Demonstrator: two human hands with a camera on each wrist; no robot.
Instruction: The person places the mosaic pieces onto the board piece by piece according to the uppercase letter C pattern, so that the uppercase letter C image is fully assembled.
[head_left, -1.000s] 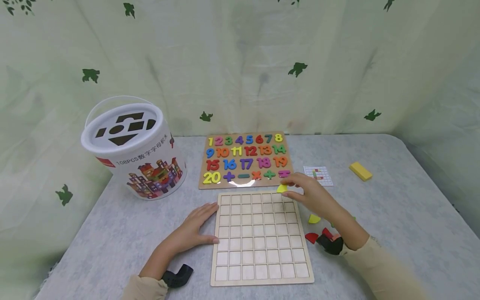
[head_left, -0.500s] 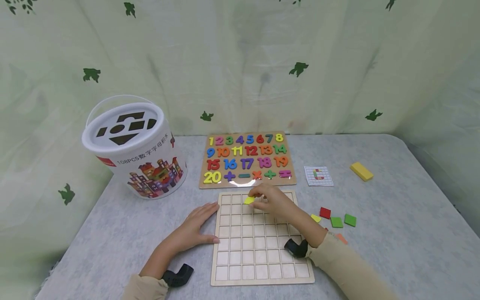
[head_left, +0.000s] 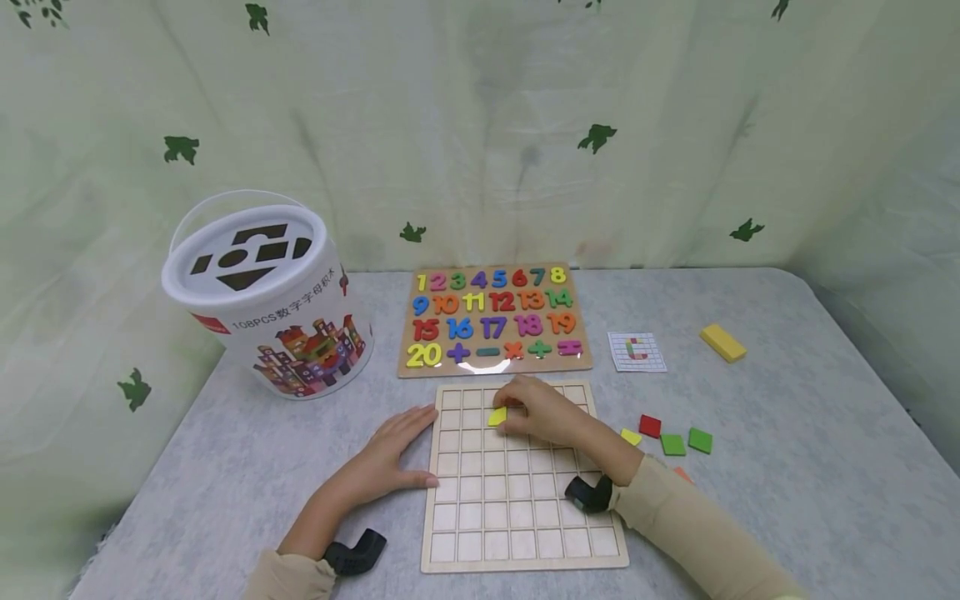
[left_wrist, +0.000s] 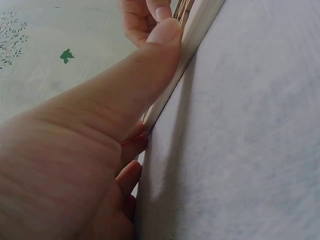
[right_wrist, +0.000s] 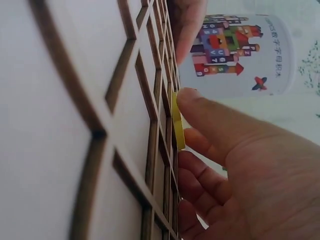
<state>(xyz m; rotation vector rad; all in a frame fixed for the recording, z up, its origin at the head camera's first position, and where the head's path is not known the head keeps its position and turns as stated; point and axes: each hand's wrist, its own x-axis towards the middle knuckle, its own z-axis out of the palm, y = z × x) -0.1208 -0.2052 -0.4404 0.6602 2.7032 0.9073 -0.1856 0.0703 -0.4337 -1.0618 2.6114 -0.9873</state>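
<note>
My right hand (head_left: 543,410) pinches a yellow rounded tile (head_left: 497,416) between thumb and fingers over the second row of the wooden grid board (head_left: 480,517). In the right wrist view the yellow tile (right_wrist: 177,122) is seen edge-on, close against the grid; whether it is seated in a cell I cannot tell. My left hand (head_left: 390,454) rests at the board's left edge, fingers extended, with thumb and fingertips touching the frame. The left wrist view shows that thumb (left_wrist: 150,60) against the board's side.
Right of the board lie a second yellow tile (head_left: 631,437), a red tile (head_left: 650,426), green tiles (head_left: 673,445) and a partly covered orange tile (head_left: 682,474). Behind are a number puzzle (head_left: 491,321), a pattern card (head_left: 637,352) and a yellow block (head_left: 723,342). A white bucket (head_left: 300,333) stands left.
My right hand has carried the yellow tile left from the board's top right corner, then slightly nearer, down to the second row. My left hand has stayed in place.
</note>
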